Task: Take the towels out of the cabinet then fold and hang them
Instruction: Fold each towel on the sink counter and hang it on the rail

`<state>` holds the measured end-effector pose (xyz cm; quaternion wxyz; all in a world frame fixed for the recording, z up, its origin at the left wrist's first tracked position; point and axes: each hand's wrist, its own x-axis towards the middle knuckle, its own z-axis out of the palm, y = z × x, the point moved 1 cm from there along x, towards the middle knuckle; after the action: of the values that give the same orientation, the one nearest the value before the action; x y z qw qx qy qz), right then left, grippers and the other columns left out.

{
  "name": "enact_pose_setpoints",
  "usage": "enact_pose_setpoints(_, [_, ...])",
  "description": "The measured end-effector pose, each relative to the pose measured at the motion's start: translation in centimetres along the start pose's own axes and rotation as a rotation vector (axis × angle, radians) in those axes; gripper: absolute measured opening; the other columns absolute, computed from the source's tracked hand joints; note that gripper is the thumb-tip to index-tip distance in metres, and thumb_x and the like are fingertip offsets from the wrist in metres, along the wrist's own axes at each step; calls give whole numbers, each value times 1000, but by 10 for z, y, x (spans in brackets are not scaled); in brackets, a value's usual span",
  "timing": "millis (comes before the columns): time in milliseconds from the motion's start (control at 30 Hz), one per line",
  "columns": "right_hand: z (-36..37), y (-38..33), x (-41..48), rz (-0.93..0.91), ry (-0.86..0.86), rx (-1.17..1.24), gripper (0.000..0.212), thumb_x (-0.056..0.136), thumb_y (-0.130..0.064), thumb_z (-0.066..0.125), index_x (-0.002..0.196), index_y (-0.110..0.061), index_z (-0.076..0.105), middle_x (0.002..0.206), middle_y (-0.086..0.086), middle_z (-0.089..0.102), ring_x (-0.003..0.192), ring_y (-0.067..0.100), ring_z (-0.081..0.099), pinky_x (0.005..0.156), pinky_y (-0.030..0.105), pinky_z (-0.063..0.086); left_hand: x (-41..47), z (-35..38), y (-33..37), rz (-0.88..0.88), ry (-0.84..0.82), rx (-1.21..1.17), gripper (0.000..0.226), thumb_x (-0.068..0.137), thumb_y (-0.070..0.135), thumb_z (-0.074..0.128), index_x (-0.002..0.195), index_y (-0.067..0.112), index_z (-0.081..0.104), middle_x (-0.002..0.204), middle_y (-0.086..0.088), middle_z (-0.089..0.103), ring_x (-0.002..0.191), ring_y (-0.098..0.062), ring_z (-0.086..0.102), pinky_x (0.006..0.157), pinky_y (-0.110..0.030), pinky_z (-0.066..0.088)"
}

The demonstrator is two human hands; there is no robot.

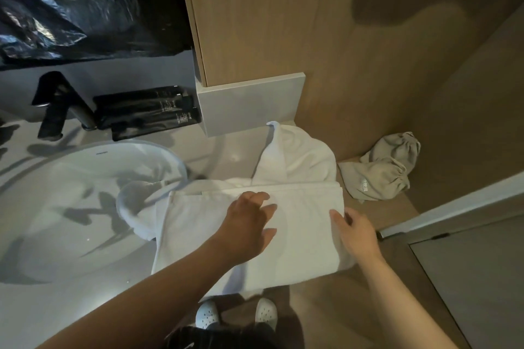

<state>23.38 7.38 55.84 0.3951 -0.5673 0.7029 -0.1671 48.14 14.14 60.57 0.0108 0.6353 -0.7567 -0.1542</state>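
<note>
While the left hand (249, 224) lies spread on the white towel (297, 238) mid-frame, the right hand (355, 231) touches its edge, fingers straight; the print on the grey pouch (380, 173) is illegible.

soft white cloth towel (297, 235), glossy basin (85, 178)

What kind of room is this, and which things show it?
Probably a hotel bathroom: a white sink with a black tap, small black bottles lined up beside it, and white towels on the counter.
</note>
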Motion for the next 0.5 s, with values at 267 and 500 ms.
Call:
enact_pose_setpoints(267, [-13, -11, -11, 89, -26, 217, 36, 93, -49, 57, 78, -16, 55, 75, -1, 62, 69, 12, 58, 57, 24, 36, 0, 5, -5, 12, -12, 10, 61, 97, 53, 37, 151, 27, 24, 159, 3, 12, 144, -18, 11, 118, -31, 15])
enact_pose_setpoints(500, [-39, -33, -29, 38, -193, 384, 32, 99, -38, 52, 82, -13, 64, 77, 4, 71, 71, 20, 69, 67, 32, 52, 3, 3, -7, -7, 7, -80, 60, 94, 56, 43, 147, 28, 36, 156, 4, 23, 143, -18, 19, 118, -31, 17])
